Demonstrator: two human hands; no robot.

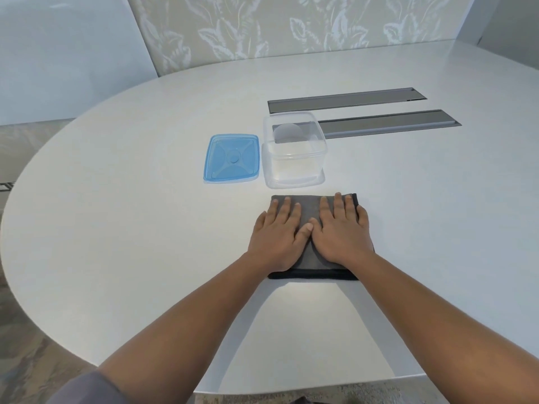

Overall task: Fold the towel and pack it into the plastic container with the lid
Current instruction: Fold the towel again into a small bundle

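Observation:
A dark grey towel, folded into a small rectangle with a black hem along its near edge, lies on the white table. My left hand lies flat on its left half and my right hand flat on its right half, fingers straight, thumbs touching. Both press down on the cloth. Just beyond the towel stands a clear square plastic container, uncovered and with nothing inside. Its blue lid lies flat on the table to the container's left.
Two long grey cable slots are set into the tabletop behind the container. The table's curved edge runs along the left and near sides, with floor below. A patterned wall panel stands behind the table.

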